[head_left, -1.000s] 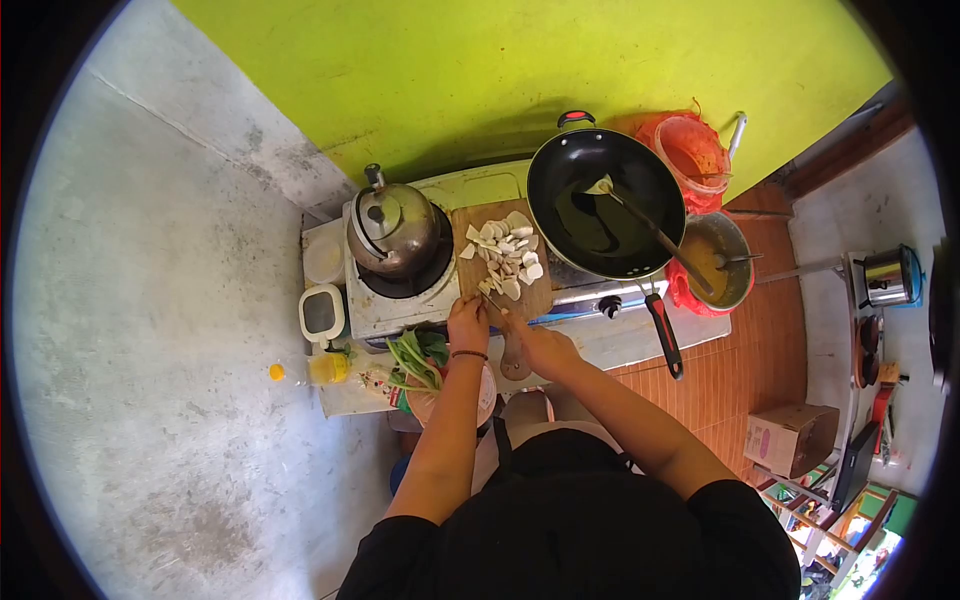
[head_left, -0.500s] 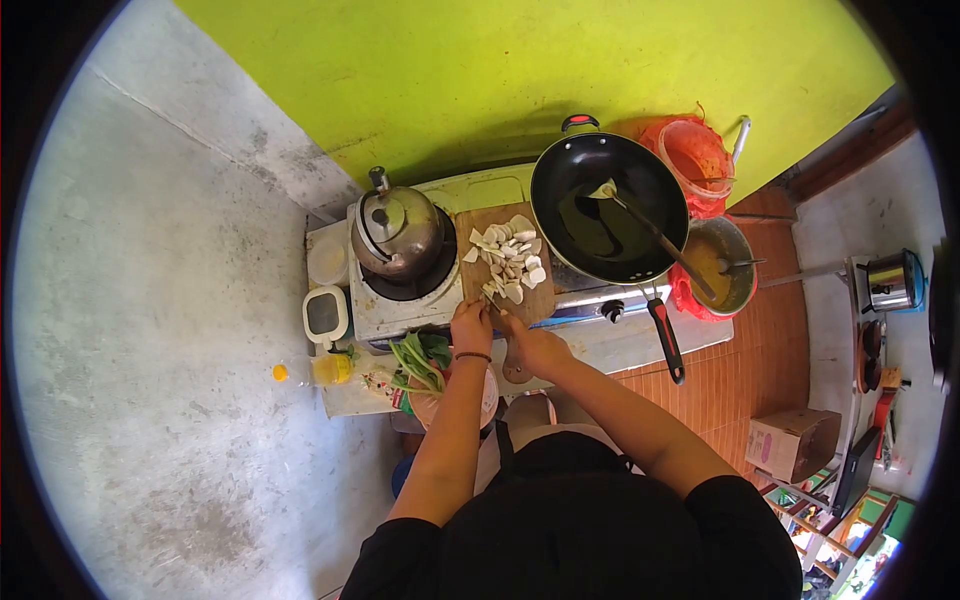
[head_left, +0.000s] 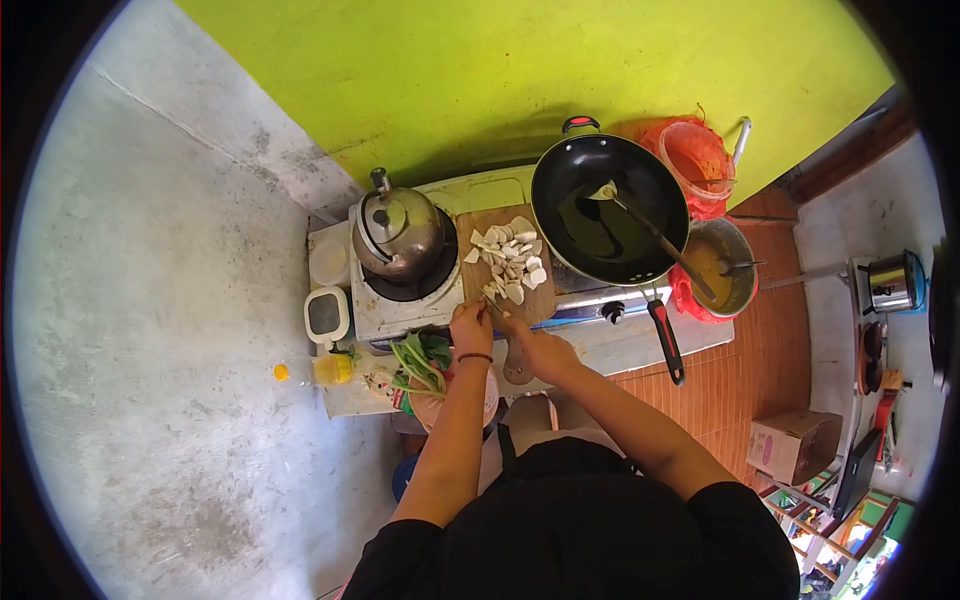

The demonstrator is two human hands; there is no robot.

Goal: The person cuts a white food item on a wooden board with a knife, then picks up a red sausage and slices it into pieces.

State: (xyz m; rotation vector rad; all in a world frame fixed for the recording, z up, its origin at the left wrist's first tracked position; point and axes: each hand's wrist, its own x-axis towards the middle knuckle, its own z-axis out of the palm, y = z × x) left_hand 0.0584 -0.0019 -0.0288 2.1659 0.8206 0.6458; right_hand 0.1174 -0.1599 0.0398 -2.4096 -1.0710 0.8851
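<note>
A wooden cutting board (head_left: 478, 222) bears a heap of white sliced food (head_left: 510, 250), whose kind I cannot make out. My left hand (head_left: 470, 328), with a dark bracelet at the wrist, is closed at the board's near edge. Whatever its fingers press on is mostly hidden, beside a few small pale pieces (head_left: 489, 291). My right hand (head_left: 540, 350) grips a knife (head_left: 496, 309), its blade only partly visible close to the left fingers. Below the right hand the board's rounded handle (head_left: 517, 369) sticks out toward me.
A metal kettle (head_left: 403, 235) stands on the stove's left burner. Right of the board sits a black wok (head_left: 570, 170) with a spatula (head_left: 650, 232) in it, its handle (head_left: 666, 345) jutting forward. A pot (head_left: 738, 285) of yellowish liquid is beyond. Leafy greens (head_left: 420, 362) lie near my left forearm.
Both hands stay at the board's near edge. My right hand has shifted very slightly; the slices and cookware have not visibly moved.
</note>
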